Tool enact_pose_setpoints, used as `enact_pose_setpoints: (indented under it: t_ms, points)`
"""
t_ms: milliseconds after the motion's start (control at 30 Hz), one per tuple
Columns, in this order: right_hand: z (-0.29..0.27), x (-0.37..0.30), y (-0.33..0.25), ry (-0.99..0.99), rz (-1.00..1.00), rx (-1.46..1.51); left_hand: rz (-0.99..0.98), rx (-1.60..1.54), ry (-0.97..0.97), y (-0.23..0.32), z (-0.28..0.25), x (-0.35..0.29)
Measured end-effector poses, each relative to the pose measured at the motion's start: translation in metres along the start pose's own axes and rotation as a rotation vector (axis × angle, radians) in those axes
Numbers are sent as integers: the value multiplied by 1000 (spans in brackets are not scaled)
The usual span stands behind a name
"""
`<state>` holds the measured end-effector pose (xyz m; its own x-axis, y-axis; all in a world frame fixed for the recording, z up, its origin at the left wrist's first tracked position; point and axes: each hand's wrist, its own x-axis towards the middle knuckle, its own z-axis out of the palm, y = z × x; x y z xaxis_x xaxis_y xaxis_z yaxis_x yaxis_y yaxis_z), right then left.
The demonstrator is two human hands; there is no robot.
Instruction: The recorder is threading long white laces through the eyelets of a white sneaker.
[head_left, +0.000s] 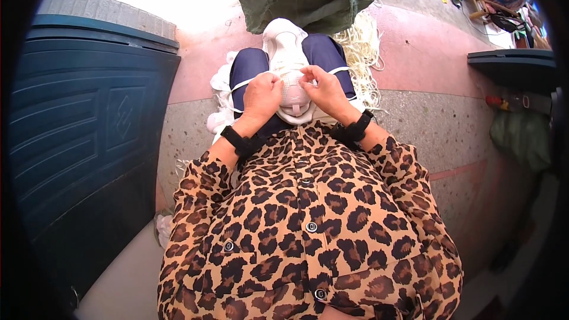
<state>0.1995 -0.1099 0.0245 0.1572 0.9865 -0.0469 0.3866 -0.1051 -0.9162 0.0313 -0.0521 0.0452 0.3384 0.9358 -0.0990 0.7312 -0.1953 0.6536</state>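
A white sneaker (284, 44) lies lengthwise between my thighs, with a pale pinkish part and a small tab at its near end. At the sneaker's left side, my left hand (262, 98) is closed, thumb against fingers, on a white shoelace (240, 85). Opposite it, my right hand (327, 90) pinches over the lacing area, and white lace (340, 70) trails from it across my right thigh. The fingertips hide exactly where the lace meets the shoe.
A green sack (308, 0) stands just beyond my knees. Loose cream laces (363, 53) are heaped on the floor at right, white shoes (220, 121) at left. A dark blue panelled door (89, 106) closes off the left side; a cluttered rack (498, 0) is far right.
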Motion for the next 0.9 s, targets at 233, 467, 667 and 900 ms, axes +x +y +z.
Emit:
enact_pose_setpoints:
  t_ms: [233, 467, 667, 900]
  points:
    - [-1, -1, 0, 7, 11, -40, 26, 10, -1, 2, 4, 4]
    - [-1, 0, -2, 0, 18, -27, -272, -526, -217, -2, 4, 7]
    - [3, 0, -1, 18, 5, 59, 70, -199, -134, 7, 6, 7]
    - [-2, -5, -3, 30, -74, -63, 63, -98, -106, 9, 8, 7]
